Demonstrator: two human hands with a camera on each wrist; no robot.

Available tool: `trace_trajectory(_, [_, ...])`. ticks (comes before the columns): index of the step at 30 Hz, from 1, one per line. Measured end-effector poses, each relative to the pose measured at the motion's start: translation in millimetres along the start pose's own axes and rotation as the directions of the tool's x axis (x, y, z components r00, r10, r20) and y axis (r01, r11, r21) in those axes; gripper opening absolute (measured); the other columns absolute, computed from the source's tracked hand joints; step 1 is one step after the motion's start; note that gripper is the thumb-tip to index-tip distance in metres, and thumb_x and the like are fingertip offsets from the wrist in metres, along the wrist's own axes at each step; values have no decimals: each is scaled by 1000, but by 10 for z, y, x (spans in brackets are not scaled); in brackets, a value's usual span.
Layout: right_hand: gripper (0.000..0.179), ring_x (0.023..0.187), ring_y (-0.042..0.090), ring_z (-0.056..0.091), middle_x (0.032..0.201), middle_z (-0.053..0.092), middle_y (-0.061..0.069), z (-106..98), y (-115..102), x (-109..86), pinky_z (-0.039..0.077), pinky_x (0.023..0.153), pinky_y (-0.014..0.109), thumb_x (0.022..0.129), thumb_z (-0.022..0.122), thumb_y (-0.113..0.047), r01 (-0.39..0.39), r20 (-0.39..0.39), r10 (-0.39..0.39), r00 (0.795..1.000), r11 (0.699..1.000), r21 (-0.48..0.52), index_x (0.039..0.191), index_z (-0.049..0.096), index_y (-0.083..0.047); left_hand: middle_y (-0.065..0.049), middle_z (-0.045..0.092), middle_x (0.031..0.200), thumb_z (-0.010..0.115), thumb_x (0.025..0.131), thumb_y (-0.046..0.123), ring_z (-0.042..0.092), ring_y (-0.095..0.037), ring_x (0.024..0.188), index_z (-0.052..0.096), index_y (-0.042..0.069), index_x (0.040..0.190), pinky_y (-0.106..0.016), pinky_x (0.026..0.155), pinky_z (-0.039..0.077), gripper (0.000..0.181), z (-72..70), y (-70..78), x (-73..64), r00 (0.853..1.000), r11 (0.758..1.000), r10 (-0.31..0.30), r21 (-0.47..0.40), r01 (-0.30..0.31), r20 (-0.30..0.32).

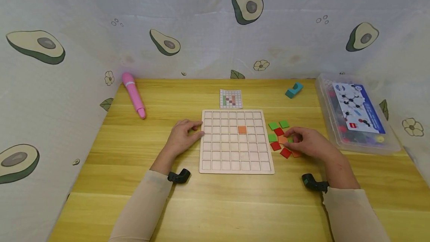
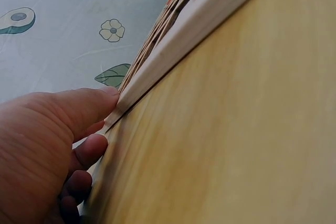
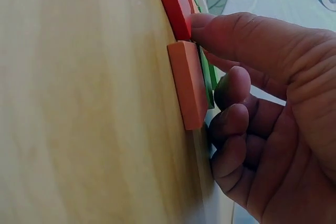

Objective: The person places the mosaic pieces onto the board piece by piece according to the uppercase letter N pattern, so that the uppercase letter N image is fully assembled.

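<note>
A pale wooden grid board (image 1: 225, 156) lies flat on the table with one orange square tile (image 1: 242, 130) in a cell of its upper right part. At the board's left edge, my left hand (image 1: 181, 137) rests thumb and index fingertips against the rim; the left wrist view shows its thumb (image 2: 94, 103) on that edge. To the right of the board, my right hand (image 1: 307, 142) pinches another orange square tile (image 1: 282, 140) between thumb and index finger. Around it lie loose green tiles (image 1: 273, 126), red tiles (image 1: 276, 146) and an orange tile (image 3: 188, 85), some partly hidden by the hand.
Behind the board lies a small pattern card (image 1: 230, 99) with a coloured grid. A pink microphone-shaped object (image 1: 134, 96) is at the left, a teal block (image 1: 294, 90) at the back right. A clear plastic box (image 1: 327, 111) with a printed label stands at the right.
</note>
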State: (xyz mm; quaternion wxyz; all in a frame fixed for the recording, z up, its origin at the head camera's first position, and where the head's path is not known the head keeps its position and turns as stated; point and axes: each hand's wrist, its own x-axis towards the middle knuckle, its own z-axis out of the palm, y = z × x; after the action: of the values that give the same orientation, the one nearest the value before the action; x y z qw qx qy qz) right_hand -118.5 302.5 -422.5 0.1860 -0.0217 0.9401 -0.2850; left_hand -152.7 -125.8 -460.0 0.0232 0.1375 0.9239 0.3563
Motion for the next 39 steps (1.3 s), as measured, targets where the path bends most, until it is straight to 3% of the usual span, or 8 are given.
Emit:
trace_trajectory(6, [42, 71, 19, 47, 86, 52, 5, -18, -30, -15, 37, 57, 27, 93, 75, -38, 14, -8, -14, 1000, 1000, -17, 121, 66, -8, -3, 69, 106, 73, 95, 34, 56, -23, 103, 70, 16, 133, -39, 92, 44, 42, 1, -5, -5, 1000, 1000, -6, -7, 6, -1])
trace_trajectory(13, [41, 68, 18, 48, 80, 53, 3, 1, -218, -33, 37, 57, 28, 91, 76, -39, 68, -26, -69, 997, 997, -35, 117, 67, -9, -4, 70, 106, 73, 95, 34, 57, -24, 103, 70, 16, 132, -40, 92, 44, 41, -2, -12, -8, 1000, 1000, -6, 3, 6, -6])
trace_trajectory(19, [38, 69, 18, 49, 78, 53, 2, 85, -405, 3, 39, 58, 27, 92, 77, -36, 103, -9, -103, 995, 994, -30, 117, 69, -9, -4, 69, 105, 73, 95, 34, 57, -24, 102, 70, 17, 132, -40, 92, 45, 41, -12, -6, -4, 1000, 1000, -6, 19, 6, -6])
trace_trajectory(26, [30, 55, 17, 47, 78, 53, 2, 195, -593, 82, 40, 51, 29, 95, 73, -32, 163, 59, -163, 985, 987, 16, 117, 67, -13, -4, 70, 105, 73, 95, 34, 58, -24, 103, 70, 16, 132, -41, 93, 46, 41, -22, 7, -6, 1000, 1000, 4, 15, -4, -4])
trace_trajectory(30, [27, 58, 18, 47, 81, 55, 2, 268, -707, 143, 40, 51, 29, 95, 73, -32, 166, 69, -167, 983, 986, 19, 115, 66, -15, -4, 69, 105, 73, 95, 34, 58, -24, 103, 71, 17, 132, -41, 93, 46, 41, -27, 16, -6, 1000, 1000, 0, 10, 0, 1])
trace_trajectory(39, [25, 70, 16, 49, 81, 56, 1, 402, -908, 269, 40, 65, 30, 94, 74, -28, 208, 50, -207, 977, 978, -23, 114, 68, -14, -4, 69, 104, 73, 95, 34, 56, -23, 99, 71, 16, 131, -38, 89, 44, 41, -26, 6, -4, 1000, 1000, 7, 4, -7, -1])
